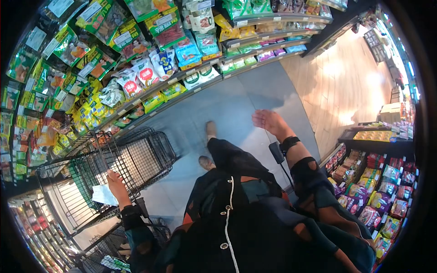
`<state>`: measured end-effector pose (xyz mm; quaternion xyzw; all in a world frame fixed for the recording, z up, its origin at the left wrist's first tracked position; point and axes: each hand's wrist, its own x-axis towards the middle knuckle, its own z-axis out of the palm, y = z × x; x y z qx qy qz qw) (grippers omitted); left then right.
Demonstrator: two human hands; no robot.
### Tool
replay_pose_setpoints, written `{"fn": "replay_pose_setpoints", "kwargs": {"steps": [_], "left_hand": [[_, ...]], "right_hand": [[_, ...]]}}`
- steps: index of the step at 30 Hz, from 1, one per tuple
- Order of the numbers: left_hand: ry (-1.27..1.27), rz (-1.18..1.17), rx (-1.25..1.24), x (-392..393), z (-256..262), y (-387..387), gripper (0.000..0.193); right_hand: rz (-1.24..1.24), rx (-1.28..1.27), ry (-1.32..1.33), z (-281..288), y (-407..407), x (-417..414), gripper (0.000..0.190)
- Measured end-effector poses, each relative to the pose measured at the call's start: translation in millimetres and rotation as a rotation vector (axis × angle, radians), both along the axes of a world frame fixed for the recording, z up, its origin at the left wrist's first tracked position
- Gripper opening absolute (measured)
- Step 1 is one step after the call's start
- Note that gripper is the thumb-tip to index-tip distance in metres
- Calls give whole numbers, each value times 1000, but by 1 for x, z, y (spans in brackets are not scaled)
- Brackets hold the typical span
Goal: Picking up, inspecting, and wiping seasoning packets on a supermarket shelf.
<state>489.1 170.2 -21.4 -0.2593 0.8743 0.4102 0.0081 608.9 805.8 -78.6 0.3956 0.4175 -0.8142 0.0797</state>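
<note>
My left hand [117, 187] is at the left, in front of a black wire shopping cart [150, 160]. A crumpled white sheet or packet [103, 195] shows beside its palm; whether the fingers grip it or it lies in the cart behind, I cannot tell. My right hand [271, 123] hangs over the grey floor with loosely bent fingers and nothing in it. A black wristband [290, 142] circles the right wrist, and a small black device [276, 152] on a stalk or cord is beside it. Another dark device [141, 207] sits near the left wrist.
Shelves of bagged snacks [148, 70] curve along the front and left. Grey floor tiles [232, 99] meet wood-look flooring [334, 78] at the right. A display of packaged food [370, 201] stands right of me. Another wire cart [106, 247] is at the lower left.
</note>
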Motion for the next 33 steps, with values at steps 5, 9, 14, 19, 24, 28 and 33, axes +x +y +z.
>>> {"fn": "replay_pose_setpoints", "kwargs": {"steps": [5, 9, 14, 19, 24, 28, 33], "left_hand": [[-8, -16, -54, 21, -15, -2, 60], [4, -22, -43, 34, -14, 22, 57], [37, 18, -93, 59, -15, 53, 49], [13, 54, -179, 66, -3, 94, 49], [30, 48, -206, 63, -4, 127, 48], [59, 29, -248, 68, -10, 143, 48], [13, 34, -197, 67, -12, 165, 48]], "right_hand": [[66, 15, 66, 23, 2, -24, 27], [140, -15, 125, 42, 13, -51, 26], [336, 64, 208, 65, 21, -97, 26], [508, 103, 200, 84, -5, -140, 27], [854, 310, 422, 86, -77, -179, 35], [1106, 638, 706, 98, -166, -187, 47], [1233, 617, 749, 90, -258, -175, 54]]}}
